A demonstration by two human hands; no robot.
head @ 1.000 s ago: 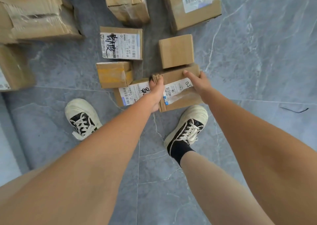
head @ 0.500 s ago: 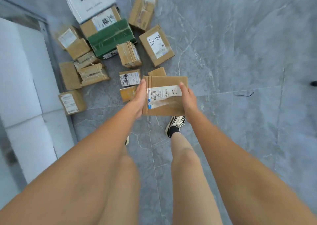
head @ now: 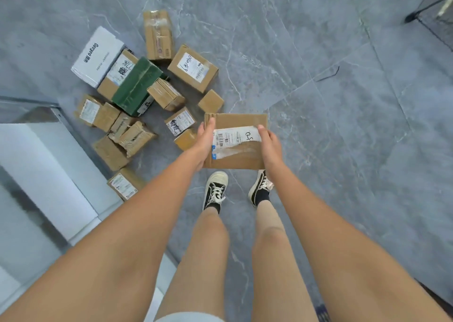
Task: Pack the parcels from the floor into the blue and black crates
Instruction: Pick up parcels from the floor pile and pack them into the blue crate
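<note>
- I hold a flat cardboard parcel point(head: 241, 141) up off the floor, level in front of me, with its white shipping label facing up.
- My left hand point(head: 204, 143) grips the parcel's left edge, thumb lying on top and fingers curled underneath.
- My right hand point(head: 269, 143) grips the right edge the same way, thumb over the end of the label.
- The parcel hangs above the grey marble floor point(head: 331, 125), just beyond my two sneakers point(head: 215, 189), which stand side by side on the tiles.
- The rest of the parcels lie in a loose heap on the floor to the far left of the one I carry.
- In that heap a dark green box point(head: 137, 86) rests on top of brown cartons, with a white box point(head: 96, 55) at the far left edge of the pile.
- A brown box with a handwritten label point(head: 193, 68) sits at the far right of the heap, and a small plain cube-shaped box point(head: 210, 101) lies just near of it.
- A small labelled box point(head: 180, 124) lies just left of my held parcel.
- One labelled parcel point(head: 122, 183) lies apart, nearest to me on the left, beside a white panel point(head: 41, 164).
- A dark wire frame point(head: 434, 10) shows at the far right corner; I cannot tell what it is.
</note>
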